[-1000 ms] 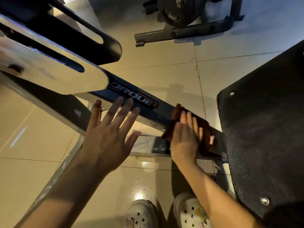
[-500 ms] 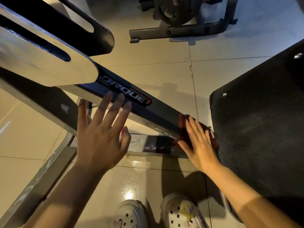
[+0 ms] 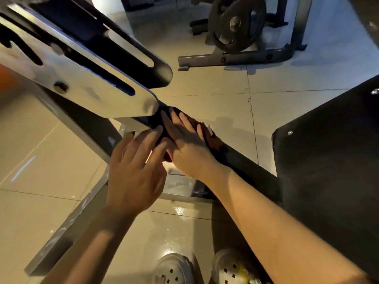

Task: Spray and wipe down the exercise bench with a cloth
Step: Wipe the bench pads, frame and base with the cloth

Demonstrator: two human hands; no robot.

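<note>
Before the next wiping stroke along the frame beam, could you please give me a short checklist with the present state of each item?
1. Cloth lies on the dark frame beam: ok.
2. Right hand presses flat on the cloth, fingers straight: ok.
3. Left hand keeps clear of the stroke: not ok, its fingertips sit beside the right hand at the cloth's near edge.
4. Room further up the beam: not ok, the silver bracket sits right at the fingertips.
5. Beam wet with spray: cannot tell.
6. Spray bottle within reach: cannot tell, none in view.
</note>
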